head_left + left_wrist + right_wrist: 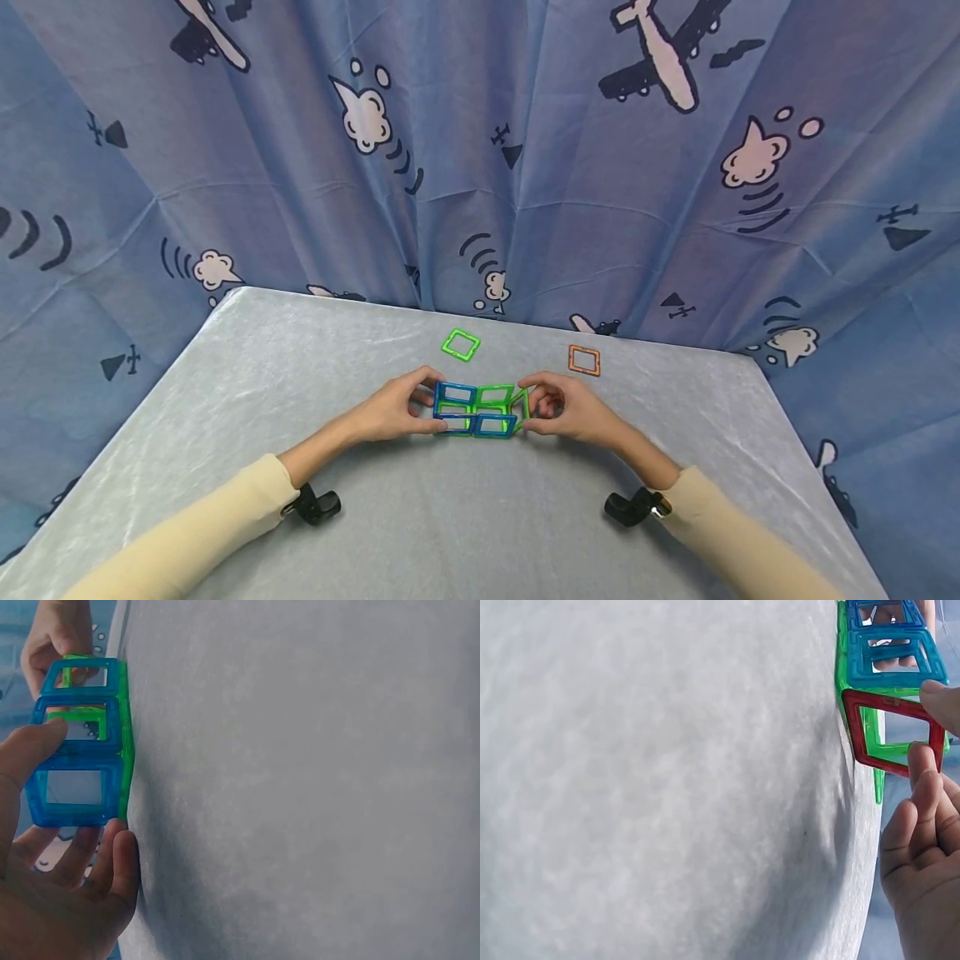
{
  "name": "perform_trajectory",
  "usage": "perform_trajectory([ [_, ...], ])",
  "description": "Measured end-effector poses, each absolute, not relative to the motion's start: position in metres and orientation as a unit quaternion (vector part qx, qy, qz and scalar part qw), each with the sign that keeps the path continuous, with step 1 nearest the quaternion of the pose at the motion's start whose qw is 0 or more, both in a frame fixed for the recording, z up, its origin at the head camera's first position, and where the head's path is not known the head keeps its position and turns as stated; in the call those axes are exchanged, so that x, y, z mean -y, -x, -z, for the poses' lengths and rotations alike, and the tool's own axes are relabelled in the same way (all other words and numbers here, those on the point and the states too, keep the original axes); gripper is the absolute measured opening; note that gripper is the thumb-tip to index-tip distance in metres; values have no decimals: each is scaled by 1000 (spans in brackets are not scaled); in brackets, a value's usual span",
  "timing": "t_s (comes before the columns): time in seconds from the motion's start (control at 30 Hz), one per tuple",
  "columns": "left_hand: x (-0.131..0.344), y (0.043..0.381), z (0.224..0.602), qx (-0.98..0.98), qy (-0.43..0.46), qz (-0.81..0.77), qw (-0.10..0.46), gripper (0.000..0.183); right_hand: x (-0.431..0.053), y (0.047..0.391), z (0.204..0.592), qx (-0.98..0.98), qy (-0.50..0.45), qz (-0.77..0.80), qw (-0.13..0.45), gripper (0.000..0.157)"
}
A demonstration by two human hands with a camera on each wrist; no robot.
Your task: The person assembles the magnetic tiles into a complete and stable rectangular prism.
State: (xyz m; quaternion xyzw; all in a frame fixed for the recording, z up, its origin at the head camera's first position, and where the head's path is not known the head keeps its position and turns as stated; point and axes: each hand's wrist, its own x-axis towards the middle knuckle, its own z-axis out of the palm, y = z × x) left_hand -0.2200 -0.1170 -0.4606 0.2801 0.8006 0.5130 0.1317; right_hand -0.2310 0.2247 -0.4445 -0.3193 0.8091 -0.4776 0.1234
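Observation:
A low box of square magnetic tiles [493,425] stands on the table, with blue tiles at its front and left and green ones at its base and back right. My left hand [393,408] grips its left end, thumb on the front blue side and fingers round the end. At the other end my right hand [570,408] holds a red square tile [859,735] between thumb and fingers, seen in the right wrist view. Beside it a green tile [526,404] stands tilted at the box's right end. In the head view the red tile cannot be made out.
Behind the box, a loose green square tile [461,345] lies on the pale table [465,517]. Further right there is an orange square tile [584,360]. A blue curtain [480,167] with printed planes hangs along the table's back edge.

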Motion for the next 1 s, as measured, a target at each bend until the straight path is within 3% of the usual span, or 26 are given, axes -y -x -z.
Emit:
perform_trajectory([
  [0.73,116,222,462,-802,-288,-509,123,56,-215,230,449,-803,301,497,133,69],
  [1.0,117,219,461,-807,-287,-503,119,57,-213,228,451,-818,284,484,127,60],
])
